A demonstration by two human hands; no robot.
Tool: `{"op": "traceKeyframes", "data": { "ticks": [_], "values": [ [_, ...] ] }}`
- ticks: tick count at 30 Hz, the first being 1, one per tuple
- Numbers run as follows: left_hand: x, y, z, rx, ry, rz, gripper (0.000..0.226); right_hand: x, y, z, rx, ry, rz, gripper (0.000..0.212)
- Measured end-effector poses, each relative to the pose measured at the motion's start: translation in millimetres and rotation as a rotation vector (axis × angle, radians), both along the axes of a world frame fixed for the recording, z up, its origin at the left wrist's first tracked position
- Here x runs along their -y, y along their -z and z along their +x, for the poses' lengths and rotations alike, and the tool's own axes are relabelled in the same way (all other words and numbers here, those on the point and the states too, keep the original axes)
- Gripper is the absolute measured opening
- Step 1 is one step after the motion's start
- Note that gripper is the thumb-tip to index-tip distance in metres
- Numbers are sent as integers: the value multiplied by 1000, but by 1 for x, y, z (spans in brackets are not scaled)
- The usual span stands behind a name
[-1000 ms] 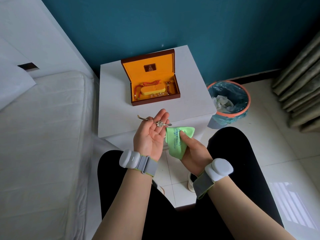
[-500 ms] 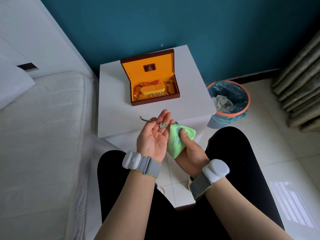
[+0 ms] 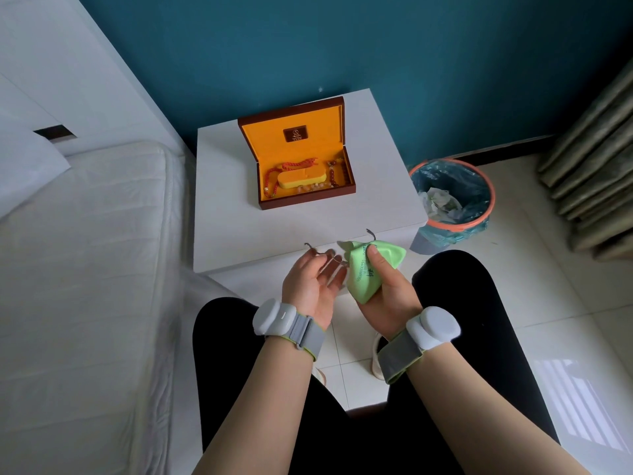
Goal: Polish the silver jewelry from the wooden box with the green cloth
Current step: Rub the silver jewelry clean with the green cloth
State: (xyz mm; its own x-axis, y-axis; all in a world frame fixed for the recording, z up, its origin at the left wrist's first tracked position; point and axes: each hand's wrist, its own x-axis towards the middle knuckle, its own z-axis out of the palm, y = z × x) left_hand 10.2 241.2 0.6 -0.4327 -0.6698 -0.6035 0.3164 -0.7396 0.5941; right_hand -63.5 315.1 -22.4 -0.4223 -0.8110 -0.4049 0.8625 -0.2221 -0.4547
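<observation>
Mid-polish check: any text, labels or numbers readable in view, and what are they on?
None can be read.
Cloth, in the right hand: dark printed lines, too small and creased to read.
Box lid plate: a gold emblem with tiny lettering, too blurred to read.
Wristbands: no markings visible.

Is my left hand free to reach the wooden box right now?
Probably not: the left hand has the silver chain draped over its fingers. The path to the wooden box looks clear otherwise.

Green cloth (image 3: 368, 269) bunched around thin silver bracelet (image 3: 337, 258), hooked ends protruding; wooden box (image 3: 308, 197) open on nightstand.
</observation>
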Motion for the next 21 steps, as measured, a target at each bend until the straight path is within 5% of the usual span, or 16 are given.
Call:
{"op": "traceKeyframes", "data": {
  "ticks": [3,9,21],
  "values": [
    [5,6,4,283,72,-218,34,-3,5,-3,-4,3,14,33],
    [-1,0,10,491,567,-751,18,-1,6,-6,-42,-38,34,29],
    [-3,10,6,543,727,-761,15,-3,11,-7,-37,11,104,31]
  ]
}}
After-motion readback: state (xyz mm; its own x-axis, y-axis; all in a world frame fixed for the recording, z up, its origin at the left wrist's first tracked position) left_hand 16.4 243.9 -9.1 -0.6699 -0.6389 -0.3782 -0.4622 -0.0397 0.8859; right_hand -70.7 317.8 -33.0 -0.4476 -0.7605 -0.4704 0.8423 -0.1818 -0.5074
